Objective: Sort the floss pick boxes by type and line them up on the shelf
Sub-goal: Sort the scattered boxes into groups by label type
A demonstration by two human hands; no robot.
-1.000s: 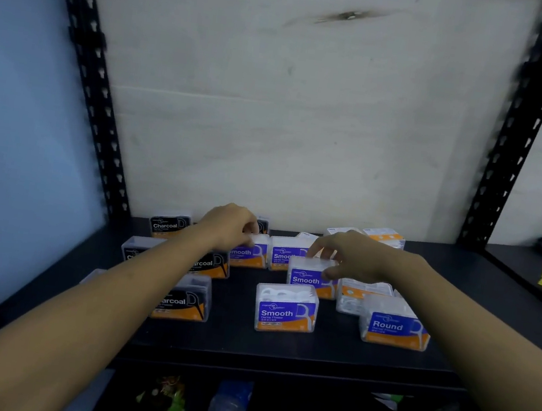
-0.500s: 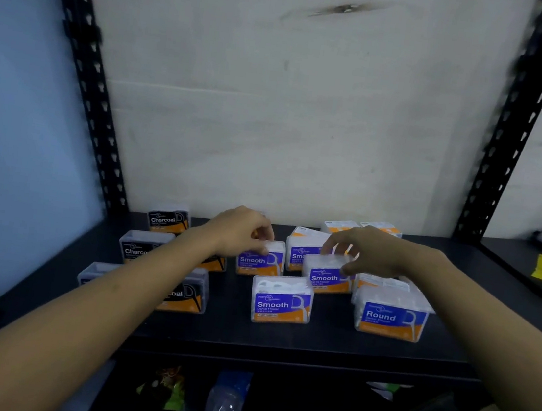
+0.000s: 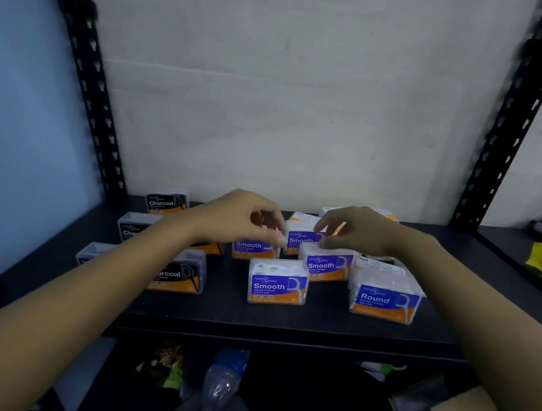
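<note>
Your left hand (image 3: 246,223) curled over the left Smooth box (image 3: 253,249), your right hand (image 3: 352,233) over the right Smooth box (image 3: 327,266) just beside it on the shelf (image 3: 315,328); their long sides ran left-right. Whether either hand gripped, I couldn't tell.

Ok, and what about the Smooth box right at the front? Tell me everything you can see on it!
The front Smooth box is a small clear plastic case with white floss picks showing through its top. Its label is blue above, with "Smooth" in white and a pick drawing, and orange below. It stands upright, label facing us, near the front edge of the black shelf. Nothing rests on it or holds it.
</note>
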